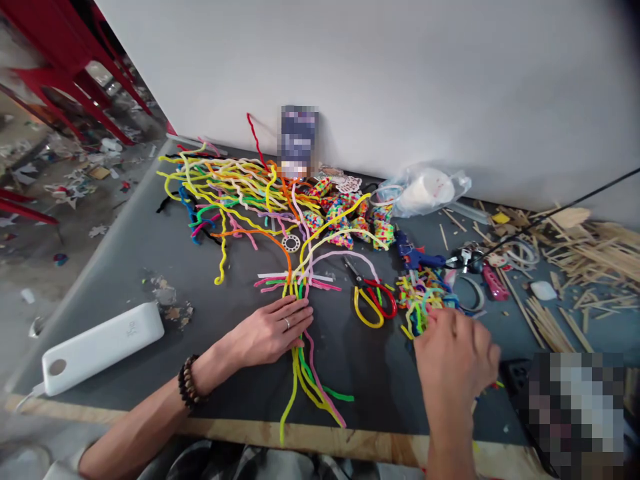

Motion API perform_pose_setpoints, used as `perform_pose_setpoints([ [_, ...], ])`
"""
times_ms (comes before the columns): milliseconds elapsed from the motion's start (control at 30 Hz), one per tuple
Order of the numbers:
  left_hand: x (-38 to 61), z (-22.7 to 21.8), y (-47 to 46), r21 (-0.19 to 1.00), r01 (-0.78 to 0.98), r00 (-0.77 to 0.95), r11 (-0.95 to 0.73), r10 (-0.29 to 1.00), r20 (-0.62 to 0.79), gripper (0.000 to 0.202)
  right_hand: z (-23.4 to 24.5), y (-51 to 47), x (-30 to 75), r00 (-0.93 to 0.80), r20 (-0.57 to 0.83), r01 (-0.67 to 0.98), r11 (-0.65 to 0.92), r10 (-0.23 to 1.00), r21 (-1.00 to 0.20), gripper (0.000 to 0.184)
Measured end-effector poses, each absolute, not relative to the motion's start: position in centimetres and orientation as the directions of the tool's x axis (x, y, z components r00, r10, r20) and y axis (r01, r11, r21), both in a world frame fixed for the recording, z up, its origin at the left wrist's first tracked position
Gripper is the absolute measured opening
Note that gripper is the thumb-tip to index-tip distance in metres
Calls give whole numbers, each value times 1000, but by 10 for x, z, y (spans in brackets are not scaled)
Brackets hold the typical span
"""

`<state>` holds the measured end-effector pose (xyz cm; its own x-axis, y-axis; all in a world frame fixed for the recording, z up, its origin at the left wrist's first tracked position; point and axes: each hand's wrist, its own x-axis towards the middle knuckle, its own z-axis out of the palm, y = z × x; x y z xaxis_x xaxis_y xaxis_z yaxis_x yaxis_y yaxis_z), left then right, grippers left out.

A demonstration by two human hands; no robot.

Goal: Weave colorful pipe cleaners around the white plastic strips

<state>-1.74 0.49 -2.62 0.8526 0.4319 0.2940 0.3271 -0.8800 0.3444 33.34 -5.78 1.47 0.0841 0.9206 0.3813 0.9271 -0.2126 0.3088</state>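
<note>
My left hand [283, 327] lies flat, fingers stretched out, across a bundle of long pipe cleaners [296, 383] in yellow, green and pink. Above the fingers, the bundle's upper ends fan out, with short pink pipe cleaners [325, 284] and a white strip lying crosswise. At the right, my right hand [457, 347] has its fingers bent together at the near edge of a heap of short, colourful pipe cleaner pieces [415, 300]. Its fingertips are partly hidden, and what they pinch cannot be made out. Between the hands lie scissors [373, 303] with one yellow and one red handle.
Many loose pipe cleaners [225, 177] cover the back left. Behind the right hand are a blue glue gun [417, 257], a tape roll [471, 293] and scattered wooden sticks [550, 323]. A white power bank [103, 348] lies left. A white panel [380, 80] stands behind.
</note>
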Motion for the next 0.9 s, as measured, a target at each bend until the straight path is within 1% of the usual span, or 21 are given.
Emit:
perform_pose_setpoints([
  [33, -17, -25, 4, 350, 331, 847, -876, 439, 298, 48, 19, -57, 332, 122, 417, 923, -257, 901, 286, 14],
  [100, -15, -23, 1, 376, 334, 836, -864, 456, 305, 46, 25, -55, 326, 183, 456, 944, -285, 871, 165, 12],
  [167, -14, -19, -2, 426, 320, 827, -846, 469, 310, 47, 28, -53, 319, 191, 449, 974, -225, 873, 23, 11],
  [200, -13, -18, -3, 458, 304, 824, -835, 472, 314, 48, 29, -52, 315, 175, 441, 982, -185, 880, -21, 11],
  [267, -10, -16, -6, 535, 270, 804, -801, 493, 333, 48, 29, -49, 308, 137, 452, 991, -126, 882, -54, 13],
  [367, -6, -17, -9, 657, 226, 732, -719, 570, 372, 41, 28, -46, 303, 74, 462, 997, -51, 884, -63, 18],
  [467, -3, -21, -12, 700, 211, 666, -682, 624, 408, 35, 28, -46, 298, -19, 437, 991, 75, 899, -112, 24],
  [567, 1, -20, -17, 694, 228, 600, -683, 660, 451, 32, 28, -47, 278, -32, 454, 955, 162, 891, -251, 17],
  [600, 2, -18, -20, 709, 231, 565, -667, 685, 460, 28, 28, -48, 268, -26, 457, 932, 187, 889, -312, 14],
  [667, 4, -12, -24, 776, 229, 476, -588, 763, 437, 13, 28, -49, 245, -49, 457, 873, 260, 888, -412, 13],
  [700, 5, -9, -25, 817, 234, 423, -526, 812, 402, 13, 28, -50, 234, -69, 457, 844, 296, 887, -447, 16],
  [733, 5, -6, -26, 849, 247, 382, -467, 852, 358, 22, 28, -50, 224, -89, 459, 819, 327, 884, -471, 19],
  [767, 4, -3, -26, 861, 266, 359, -434, 873, 329, 32, 28, -51, 215, -108, 459, 796, 354, 882, -491, 21],
  [800, 3, -2, -25, 851, 293, 358, -436, 875, 325, 39, 29, -51, 209, -124, 458, 776, 374, 880, -508, 22],
  [833, 1, -1, -24, 824, 321, 370, -466, 863, 344, 40, 30, -50, 206, -135, 455, 759, 387, 880, -523, 22],
  [900, -2, -2, -20, 742, 358, 412, -567, 809, 419, 28, 31, -50, 204, -136, 438, 730, 388, 889, -562, 19],
])
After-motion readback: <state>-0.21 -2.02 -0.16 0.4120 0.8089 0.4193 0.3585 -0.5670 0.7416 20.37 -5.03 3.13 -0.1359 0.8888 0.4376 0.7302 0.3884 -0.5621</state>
